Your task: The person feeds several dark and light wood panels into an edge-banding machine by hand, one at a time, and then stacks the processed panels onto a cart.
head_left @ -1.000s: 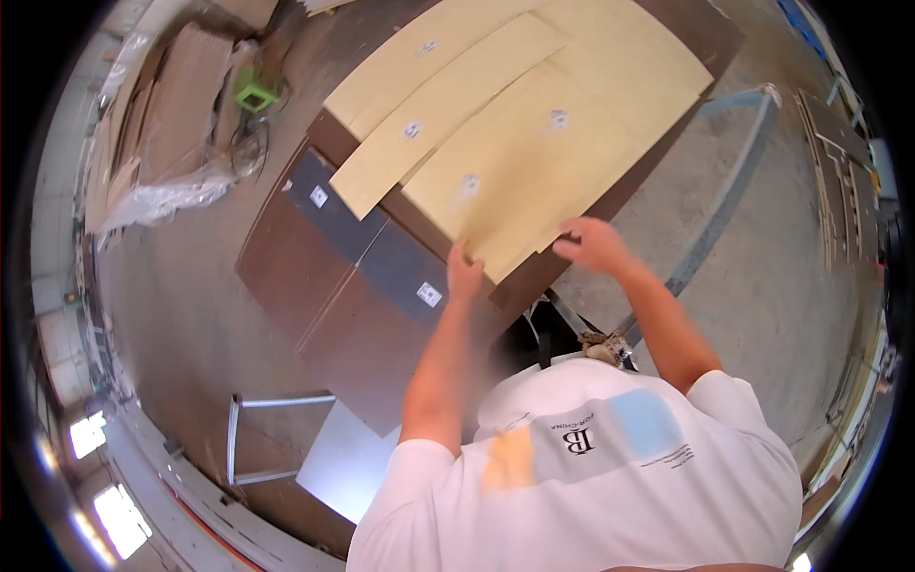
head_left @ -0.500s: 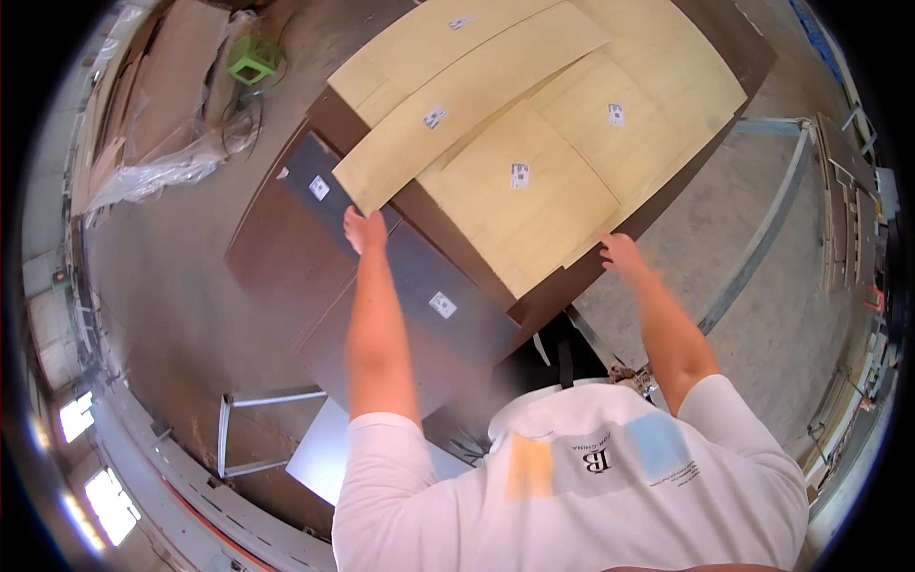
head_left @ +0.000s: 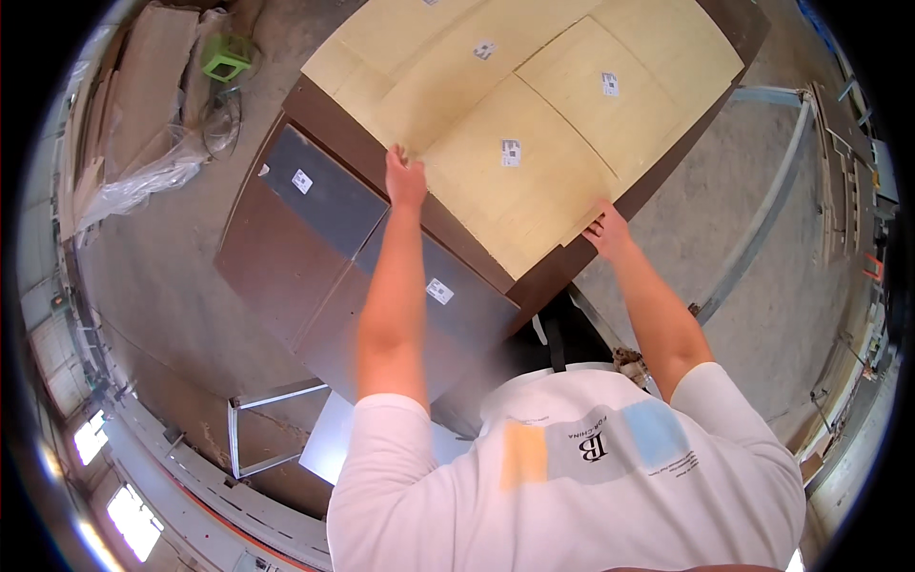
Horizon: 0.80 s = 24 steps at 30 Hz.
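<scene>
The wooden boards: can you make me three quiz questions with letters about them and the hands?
1. Where is the left hand?
A. on the near pale board's left edge
B. on the green stool
C. on the floor

2. What colour is the near pale board?
A. blue
B. light yellow-tan
C. black

3. How is the right hand?
A. hanging free
B. holding a cup
C. gripping the board's corner

Answers: 1 A, its fingers rest on that edge. 2 B, it is pale wood, while the stool is green. 3 C, its fingers meet the corner.
</scene>
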### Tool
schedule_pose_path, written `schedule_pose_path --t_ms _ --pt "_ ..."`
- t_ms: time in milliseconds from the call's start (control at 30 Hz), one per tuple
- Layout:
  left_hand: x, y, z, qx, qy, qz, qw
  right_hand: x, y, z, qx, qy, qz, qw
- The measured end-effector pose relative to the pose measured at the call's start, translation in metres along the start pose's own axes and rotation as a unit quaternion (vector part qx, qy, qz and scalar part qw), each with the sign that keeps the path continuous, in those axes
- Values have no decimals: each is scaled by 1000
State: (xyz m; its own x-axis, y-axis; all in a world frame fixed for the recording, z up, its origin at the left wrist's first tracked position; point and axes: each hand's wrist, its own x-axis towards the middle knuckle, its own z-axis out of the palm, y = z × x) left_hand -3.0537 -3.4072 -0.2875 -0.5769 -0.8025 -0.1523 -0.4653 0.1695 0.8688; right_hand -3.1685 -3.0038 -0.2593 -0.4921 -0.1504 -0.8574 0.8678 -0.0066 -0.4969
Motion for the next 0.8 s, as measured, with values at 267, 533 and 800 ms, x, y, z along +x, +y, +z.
schedule_pose_path --t_ms 267,533,800 --pt "-120 0 32 -141 110 -209 961 13 14 -3 16 83 7 996" --pt "-147 -2 54 -438 -15 -338 833 -30 -10 10 -25 44 23 998" --pt "-171 -51 5 -200 85 -224 950 -16 -40 -26 77 71 17 994"
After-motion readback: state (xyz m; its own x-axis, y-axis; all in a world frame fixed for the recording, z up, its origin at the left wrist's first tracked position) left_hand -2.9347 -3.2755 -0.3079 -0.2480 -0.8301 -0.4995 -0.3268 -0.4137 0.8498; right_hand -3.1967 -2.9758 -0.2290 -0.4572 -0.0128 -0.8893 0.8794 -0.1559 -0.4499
